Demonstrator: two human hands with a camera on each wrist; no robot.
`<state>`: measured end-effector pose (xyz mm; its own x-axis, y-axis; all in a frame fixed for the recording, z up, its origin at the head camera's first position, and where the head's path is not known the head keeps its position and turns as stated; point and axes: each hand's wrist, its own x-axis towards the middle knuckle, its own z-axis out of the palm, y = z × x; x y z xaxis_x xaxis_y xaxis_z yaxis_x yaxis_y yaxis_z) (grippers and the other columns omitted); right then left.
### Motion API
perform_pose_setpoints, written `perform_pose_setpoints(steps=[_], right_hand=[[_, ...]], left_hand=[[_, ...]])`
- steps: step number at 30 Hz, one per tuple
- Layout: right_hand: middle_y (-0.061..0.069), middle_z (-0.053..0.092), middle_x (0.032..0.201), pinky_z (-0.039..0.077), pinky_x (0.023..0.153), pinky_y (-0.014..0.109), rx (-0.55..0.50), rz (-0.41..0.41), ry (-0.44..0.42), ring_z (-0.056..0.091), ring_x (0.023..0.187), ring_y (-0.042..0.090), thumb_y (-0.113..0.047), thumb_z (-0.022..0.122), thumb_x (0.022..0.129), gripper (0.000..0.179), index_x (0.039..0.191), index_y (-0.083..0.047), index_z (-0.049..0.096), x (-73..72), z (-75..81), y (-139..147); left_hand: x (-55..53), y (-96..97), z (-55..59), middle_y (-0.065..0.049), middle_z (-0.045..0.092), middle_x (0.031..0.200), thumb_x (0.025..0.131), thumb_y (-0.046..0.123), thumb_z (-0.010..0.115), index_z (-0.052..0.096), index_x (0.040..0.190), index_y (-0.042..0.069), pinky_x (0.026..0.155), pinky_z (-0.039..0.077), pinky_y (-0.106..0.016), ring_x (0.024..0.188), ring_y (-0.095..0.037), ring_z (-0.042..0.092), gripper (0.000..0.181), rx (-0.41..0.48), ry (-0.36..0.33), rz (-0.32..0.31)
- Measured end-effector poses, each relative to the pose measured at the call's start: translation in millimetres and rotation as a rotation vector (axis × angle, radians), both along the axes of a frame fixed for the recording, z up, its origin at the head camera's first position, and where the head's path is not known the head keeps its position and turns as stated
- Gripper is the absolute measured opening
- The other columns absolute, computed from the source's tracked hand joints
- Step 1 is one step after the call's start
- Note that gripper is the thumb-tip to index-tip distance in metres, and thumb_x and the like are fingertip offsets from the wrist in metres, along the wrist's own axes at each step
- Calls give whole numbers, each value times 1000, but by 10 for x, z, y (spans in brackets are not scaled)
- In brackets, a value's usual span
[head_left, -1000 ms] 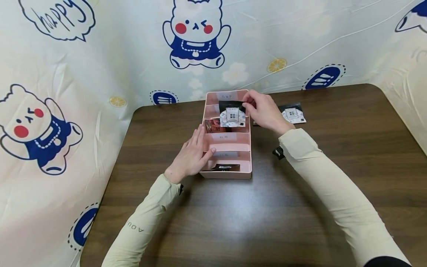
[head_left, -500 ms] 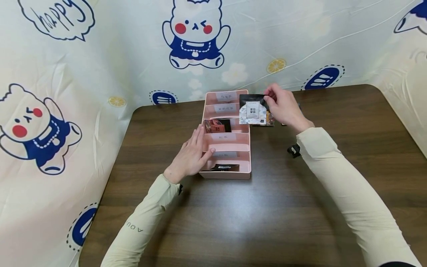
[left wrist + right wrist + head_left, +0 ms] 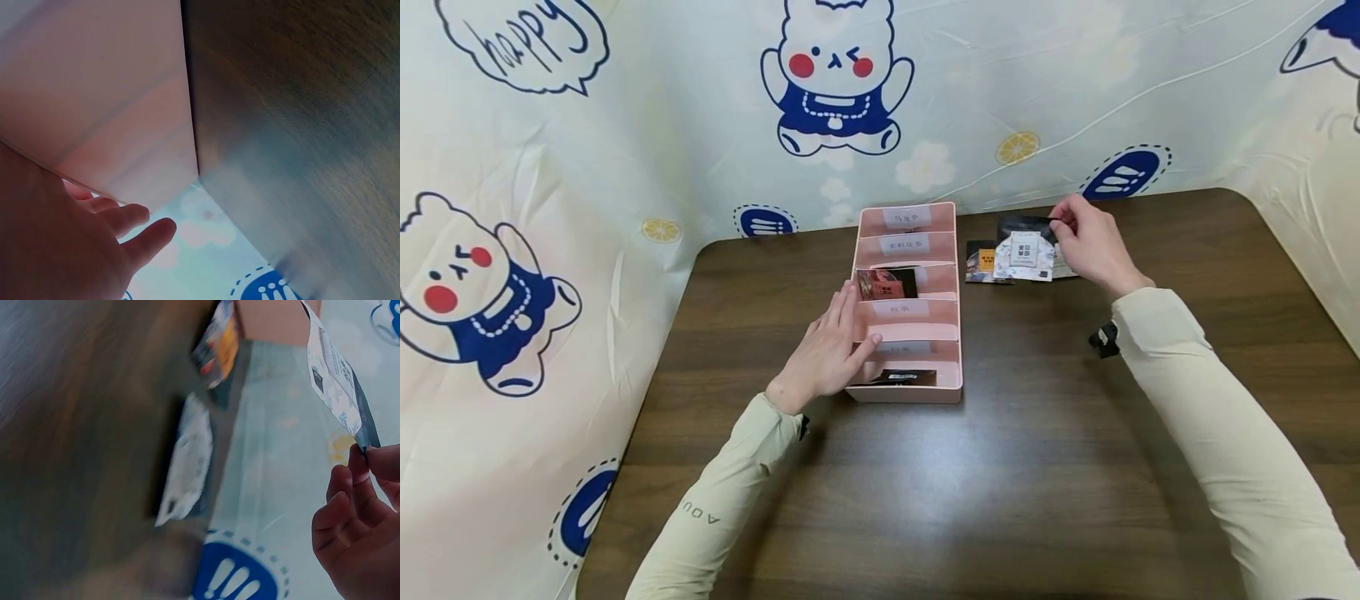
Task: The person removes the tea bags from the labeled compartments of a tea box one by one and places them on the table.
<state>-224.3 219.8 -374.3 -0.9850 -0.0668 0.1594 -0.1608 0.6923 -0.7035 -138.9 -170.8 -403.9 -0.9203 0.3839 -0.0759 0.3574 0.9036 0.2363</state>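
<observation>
A pink divided box [image 3: 904, 397] with labelled compartments stands on the table. My left hand [image 3: 822, 354] rests with extended fingers along its left wall, thumb over the rim; the left wrist view shows the fingers [image 3: 147, 240] against the outer side. To the box's right, my right hand [image 3: 1097, 246] pinches a black-and-white tea sachet [image 3: 1024, 250] by its upper corner. The right wrist view has this sachet [image 3: 334, 378] raised above the table. Behind it lie an orange-labelled sachet [image 3: 981, 262] and another white sachet [image 3: 187, 462], partly hidden in the head view.
Inside the box, a red-and-black sachet [image 3: 886, 284] sits in the middle compartment and a dark one [image 3: 904, 377] in the nearest. The brown wooden table [image 3: 925, 500] ends at a printed curtain [image 3: 962, 108] at the back and left.
My right hand has carried the black-and-white tea sachet rightward, from over the box to above the loose sachets beside it. The left hand has stayed at the box's left wall.
</observation>
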Motion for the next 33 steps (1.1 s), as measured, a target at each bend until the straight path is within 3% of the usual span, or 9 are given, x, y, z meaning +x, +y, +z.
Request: perform_pose_setpoints(steps=[22,33], right_hand=[[28,52,114,36,78,45,126,-114,-167,46,98,40,-21,36,101,35,121,5,49,-95,-247,872],[29,52,109,38,66,39,168,-126,-236,47,90,38,-25,37,102,39,125,5,48,-155,-284,1124]], left_hand=[[1,-10,3,-9,-5,164,98,63,23,0,155,5,113,28,-58,150,-33,10,84,-5,-13,7],[-10,-8,-5,-9,-6,164,98,64,23,-2,155,6,114,27,-58,150,-33,9,85,-7,-20,4]])
